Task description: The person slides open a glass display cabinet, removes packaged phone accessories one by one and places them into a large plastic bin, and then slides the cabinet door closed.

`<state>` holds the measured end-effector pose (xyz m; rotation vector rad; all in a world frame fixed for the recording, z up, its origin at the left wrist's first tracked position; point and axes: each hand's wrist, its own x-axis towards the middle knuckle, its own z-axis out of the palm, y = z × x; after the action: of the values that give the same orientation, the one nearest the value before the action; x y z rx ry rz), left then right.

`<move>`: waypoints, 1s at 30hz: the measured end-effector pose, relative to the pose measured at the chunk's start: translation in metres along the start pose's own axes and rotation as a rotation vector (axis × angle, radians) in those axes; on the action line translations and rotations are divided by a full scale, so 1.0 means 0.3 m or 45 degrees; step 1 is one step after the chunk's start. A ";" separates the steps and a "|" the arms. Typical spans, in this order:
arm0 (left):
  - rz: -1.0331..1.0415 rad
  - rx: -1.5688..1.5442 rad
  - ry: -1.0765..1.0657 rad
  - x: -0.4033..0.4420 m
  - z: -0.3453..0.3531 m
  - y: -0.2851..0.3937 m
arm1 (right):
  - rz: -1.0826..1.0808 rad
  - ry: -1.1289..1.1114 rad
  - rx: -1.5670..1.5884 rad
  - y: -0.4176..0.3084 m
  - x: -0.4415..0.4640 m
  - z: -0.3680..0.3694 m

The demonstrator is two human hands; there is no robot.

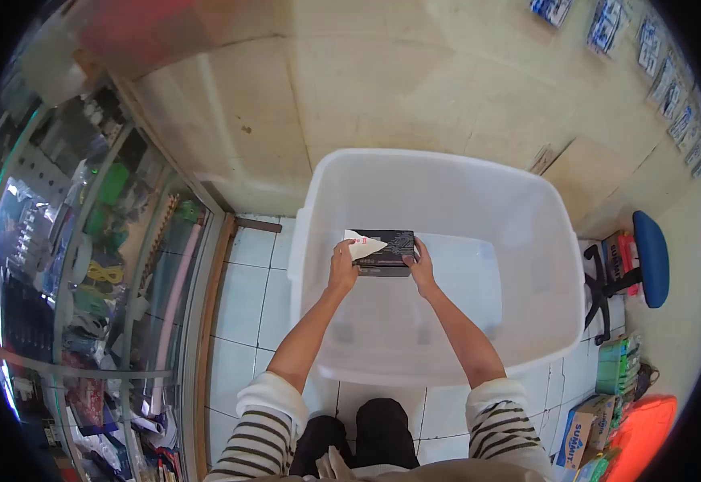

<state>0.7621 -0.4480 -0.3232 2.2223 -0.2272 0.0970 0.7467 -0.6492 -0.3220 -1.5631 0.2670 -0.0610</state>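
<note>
A black box (394, 245) with printing on it and a pale label on its left part is held level between my two hands, over the inside of a large white plastic tub (447, 165). My left hand (342, 267) grips the box's left end, and my right hand (422, 267) grips its right end. Fingers of both hands are partly hidden behind the box. Inside the tub, only its pale bottom and walls show around the box.
Along the left stands a glass display cabinet (137, 265) full of assorted goods. A blue-backed chair (650, 259) is beyond the tub's right side. Cardboard boxes (583, 430) and an orange-red item (643, 438) lie at lower right. Small packets (607, 24) hang on the wall.
</note>
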 end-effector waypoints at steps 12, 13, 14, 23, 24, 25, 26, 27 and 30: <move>-0.194 0.045 -0.213 0.126 0.281 -0.369 | 0.087 -0.009 -0.181 0.403 0.202 0.054; -0.202 0.046 -0.218 0.139 0.292 -0.375 | 0.029 0.041 -0.208 0.428 0.217 0.053; -0.219 0.083 -0.237 0.146 0.306 -0.381 | 0.041 0.041 -0.209 0.454 0.231 0.047; -0.200 0.220 -0.139 0.168 0.428 -0.479 | -0.401 0.089 -0.667 0.562 0.318 0.028; -0.185 0.213 -0.170 0.181 0.420 -0.478 | -0.350 0.050 -0.560 0.559 0.322 0.032; -0.188 0.214 -0.172 0.188 0.415 -0.473 | -0.299 0.011 -0.451 0.554 0.324 0.037; -0.163 0.224 -0.186 0.194 0.407 -0.465 | -0.297 0.009 -0.449 0.548 0.328 0.046; -0.137 0.237 -0.198 0.196 0.398 -0.463 | -0.388 0.036 -0.507 0.558 0.337 0.060; -0.034 0.680 -0.207 0.175 0.397 -0.417 | -0.505 0.045 -0.663 0.561 0.336 0.081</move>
<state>0.8371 -0.4737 -0.4856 2.7687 -0.2850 -0.0453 0.8276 -0.6440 -0.5023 -2.1177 -0.0102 -0.3516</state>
